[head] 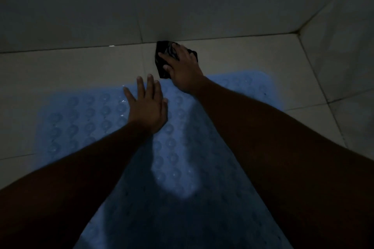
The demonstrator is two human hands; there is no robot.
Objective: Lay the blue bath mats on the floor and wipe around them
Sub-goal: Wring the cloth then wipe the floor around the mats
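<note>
A blue bath mat (85, 119) with rows of round suction cups lies flat on the pale tiled floor (60, 66), running from the middle of the view down to the bottom edge. My left hand (146, 105) rests flat on the mat near its far edge, fingers spread. My right hand (182, 68) presses down on a dark cloth (162, 60) on the floor tile just beyond the mat's far edge, close to the wall base. Both forearms cover much of the mat. The room is dim.
A tiled wall (141, 2) rises right behind the cloth. A second wall (344, 46) meets it at a corner on the right. Bare floor tile shows to the left of the mat and to its right.
</note>
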